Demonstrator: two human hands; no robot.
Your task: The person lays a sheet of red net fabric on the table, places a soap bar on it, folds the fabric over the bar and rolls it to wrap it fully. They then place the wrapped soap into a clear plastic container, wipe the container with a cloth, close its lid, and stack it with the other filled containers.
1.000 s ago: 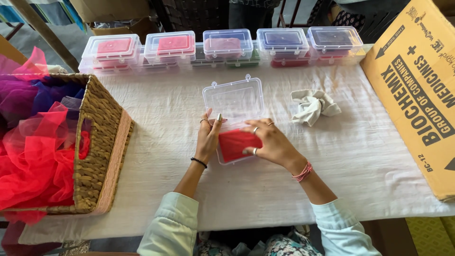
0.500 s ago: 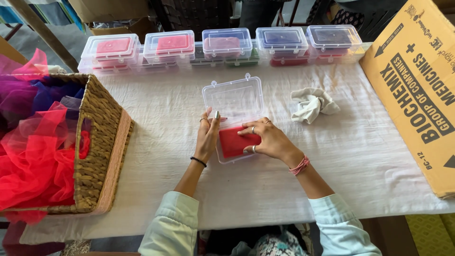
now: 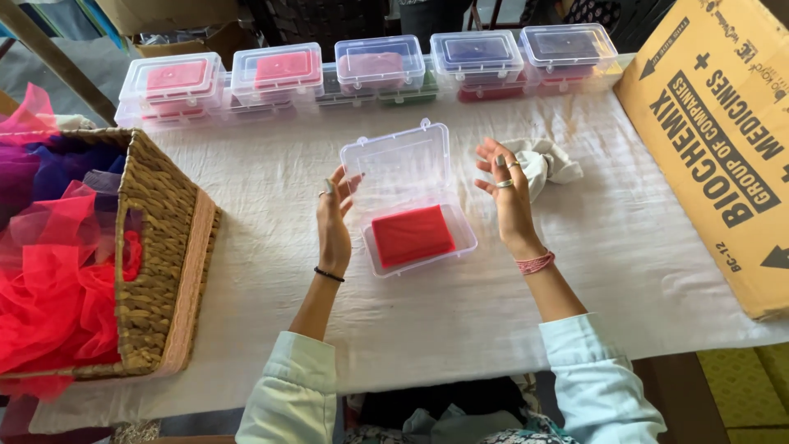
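A clear plastic box (image 3: 462, 241) lies open in the middle of the table, its hinged lid (image 3: 397, 162) laid back flat. A folded red cloth (image 3: 412, 236) fills its base. My left hand (image 3: 333, 215) is raised at the box's left side, fingers spread, holding nothing. At the right side of the lid my right hand (image 3: 507, 194) is lifted in the same way, palm toward the box and empty. Neither hand touches the box.
A wicker basket (image 3: 159, 247) full of red, pink and purple netting stands at the left. Several shut clear boxes (image 3: 378, 67) with folded cloths line the far edge. A crumpled white cloth (image 3: 546, 163) lies behind my right hand. A large cardboard carton (image 3: 719, 140) takes the right side.
Both hands have lifted off the red cloth and moved apart to either side of the box. The cloth now lies flat in the base.
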